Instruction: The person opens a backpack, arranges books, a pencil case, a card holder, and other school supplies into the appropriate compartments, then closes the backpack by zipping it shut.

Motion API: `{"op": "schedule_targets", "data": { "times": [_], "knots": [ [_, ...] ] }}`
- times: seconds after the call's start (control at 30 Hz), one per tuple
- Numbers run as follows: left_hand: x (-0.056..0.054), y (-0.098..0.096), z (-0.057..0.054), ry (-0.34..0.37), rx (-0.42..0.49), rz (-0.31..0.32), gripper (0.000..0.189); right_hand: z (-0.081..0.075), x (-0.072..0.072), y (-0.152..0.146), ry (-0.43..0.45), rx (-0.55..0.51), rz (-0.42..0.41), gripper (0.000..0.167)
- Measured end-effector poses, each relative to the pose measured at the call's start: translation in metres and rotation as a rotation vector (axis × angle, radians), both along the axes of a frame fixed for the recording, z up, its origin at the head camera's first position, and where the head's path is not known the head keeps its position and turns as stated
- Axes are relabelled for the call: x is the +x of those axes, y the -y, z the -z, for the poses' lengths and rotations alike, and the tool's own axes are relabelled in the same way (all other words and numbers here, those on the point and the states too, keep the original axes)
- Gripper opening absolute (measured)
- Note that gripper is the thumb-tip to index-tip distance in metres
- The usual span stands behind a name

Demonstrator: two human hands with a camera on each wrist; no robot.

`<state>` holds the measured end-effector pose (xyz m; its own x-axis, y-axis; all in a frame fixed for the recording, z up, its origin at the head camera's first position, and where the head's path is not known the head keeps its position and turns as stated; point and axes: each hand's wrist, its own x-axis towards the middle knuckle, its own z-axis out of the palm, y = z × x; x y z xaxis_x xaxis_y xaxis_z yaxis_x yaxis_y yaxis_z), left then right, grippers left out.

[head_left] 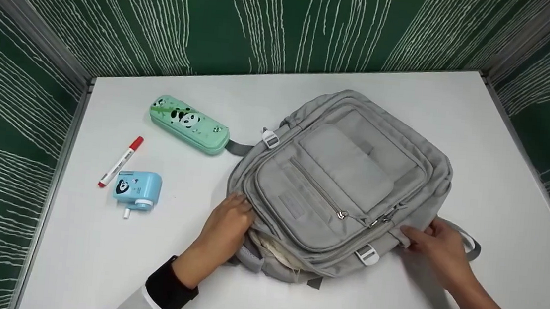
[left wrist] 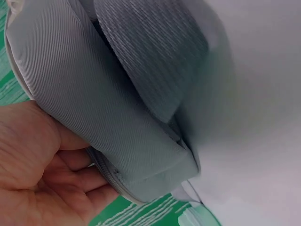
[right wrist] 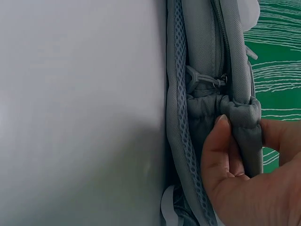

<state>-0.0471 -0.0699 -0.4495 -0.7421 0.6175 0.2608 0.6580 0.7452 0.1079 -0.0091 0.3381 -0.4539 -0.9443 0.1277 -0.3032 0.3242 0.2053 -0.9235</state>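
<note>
A grey backpack [head_left: 348, 166] lies on the counter [head_left: 494, 154], right of a green panda pencil case [head_left: 189, 124]. The left hand [head_left: 228, 222] grips its near-left edge; the right hand [head_left: 441, 248] pinches its side pocket [right wrist: 242, 117].

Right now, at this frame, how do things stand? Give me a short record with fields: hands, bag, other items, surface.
left hand: grips a zippered edge of the gray backpack
right hand: pinches the gathered side pocket
backpack position: lying down, front face up
items left of backpack: mint-green panda pencil case, red-capped whiteboard-style marker, light-blue crank pencil sharpener
marker placement: slanted, beside the sharpener
surface: white table
backdrop: green panels with white streaks
</note>
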Motion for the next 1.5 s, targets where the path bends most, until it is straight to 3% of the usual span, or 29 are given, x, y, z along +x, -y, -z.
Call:
{"op": "schedule_targets", "data": {
  "times": [0.1, 0.4, 0.73, 1.03, 1.5],
  "knots": [
    [-0.006, 0.001, -0.002, 0.008, -0.041, -0.012, 0.018, 0.000, 0.007, 0.003, -0.007, -0.012, 0.001, 0.042],
    [-0.024, 0.002, -0.006, -0.020, -0.100, -0.001, 0.014, -0.002, 0.028, 0.012, 0.108, -0.086, 0.049, 0.043],
    [-0.042, 0.001, -0.008, -0.001, -0.097, -0.019, 0.013, -0.003, 0.050, 0.023, 0.191, -0.144, 0.076, 0.048],
    [-0.054, 0.002, -0.008, 0.012, -0.057, -0.016, 0.011, -0.003, 0.061, 0.033, 0.280, -0.169, 0.108, 0.050],
    [-0.074, 0.002, -0.009, 0.034, -0.109, -0.014, 0.014, 0.002, 0.072, 0.046, 0.295, -0.291, 0.152, 0.053]
  ]
}}
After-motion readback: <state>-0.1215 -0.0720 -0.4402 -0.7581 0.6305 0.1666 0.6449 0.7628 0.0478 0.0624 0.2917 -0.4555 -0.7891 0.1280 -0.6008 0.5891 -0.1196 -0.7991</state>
